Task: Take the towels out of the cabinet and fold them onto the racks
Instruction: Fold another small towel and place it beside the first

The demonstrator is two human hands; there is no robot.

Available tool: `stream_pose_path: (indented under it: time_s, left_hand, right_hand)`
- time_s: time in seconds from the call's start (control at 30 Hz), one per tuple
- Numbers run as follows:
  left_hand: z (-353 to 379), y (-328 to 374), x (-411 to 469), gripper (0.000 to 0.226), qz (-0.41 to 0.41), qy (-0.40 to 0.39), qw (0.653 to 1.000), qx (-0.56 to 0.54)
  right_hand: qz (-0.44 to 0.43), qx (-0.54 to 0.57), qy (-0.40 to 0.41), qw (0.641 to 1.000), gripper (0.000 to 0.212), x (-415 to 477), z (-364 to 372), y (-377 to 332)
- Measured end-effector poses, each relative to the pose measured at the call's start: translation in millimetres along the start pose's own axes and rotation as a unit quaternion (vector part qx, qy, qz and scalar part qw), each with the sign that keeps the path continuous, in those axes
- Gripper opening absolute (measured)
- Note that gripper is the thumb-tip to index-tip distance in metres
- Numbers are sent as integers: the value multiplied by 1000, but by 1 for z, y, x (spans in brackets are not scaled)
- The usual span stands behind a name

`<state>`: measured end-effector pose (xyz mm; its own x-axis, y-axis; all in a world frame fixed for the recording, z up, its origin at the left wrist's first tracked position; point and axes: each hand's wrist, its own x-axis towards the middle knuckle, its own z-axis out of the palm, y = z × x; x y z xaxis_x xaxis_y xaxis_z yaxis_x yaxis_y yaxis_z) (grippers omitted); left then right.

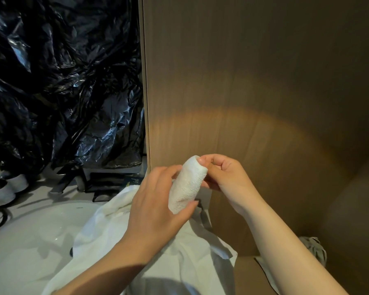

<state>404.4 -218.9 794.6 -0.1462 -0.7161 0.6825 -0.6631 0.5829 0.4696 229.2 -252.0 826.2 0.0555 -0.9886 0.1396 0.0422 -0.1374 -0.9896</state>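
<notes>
Both hands are busy with one thing: the left hand (156, 201) is wrapped round the lower, near part of a small rolled white towel (188, 184), thumb tucked under its near end. The right hand (224, 173) pinches the far, upper end between thumb and curled fingers, so neither hand is free. The towel is held in the air, tilted with its top leaning right, just in front of a brown wood-grain panel (254, 86) that I take for part of the cabinet. Below it a loose white cloth (158, 258) lies spread, and a dark strap (203, 218) shows at its far edge. Crumpled black plastic sheeting (62, 81) fills the far left. No rack is in sight from where this looks. The towel seems light and soft, with a ribbed weave that should give the fingers grip and not slide. It will squash under pressure and has no stiffness of its own once opened. The sensible hold, to my eye, is the free edge at the upper end, pinched at a corner so the roll can be let fall open while the other hand steadies the body.
</notes>
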Motion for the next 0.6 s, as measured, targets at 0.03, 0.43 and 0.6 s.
stream_pose_path:
  time_s: [0.03, 0.43, 0.6]
  left_hand:
    - [-3, -1, 4, 62, 8, 20, 1000, 10]
    - [-54, 0, 79, 31, 45, 87, 995, -36]
    - [-70, 4, 107, 21, 61, 117, 987, -93]
  right_hand:
    - [-1, -3, -6, 1000, 40, 2, 0, -3]
    - [-115, -54, -4, 992, 20, 22, 11, -76]
    - [-226, -108, 60, 966, 9, 38, 18, -117]
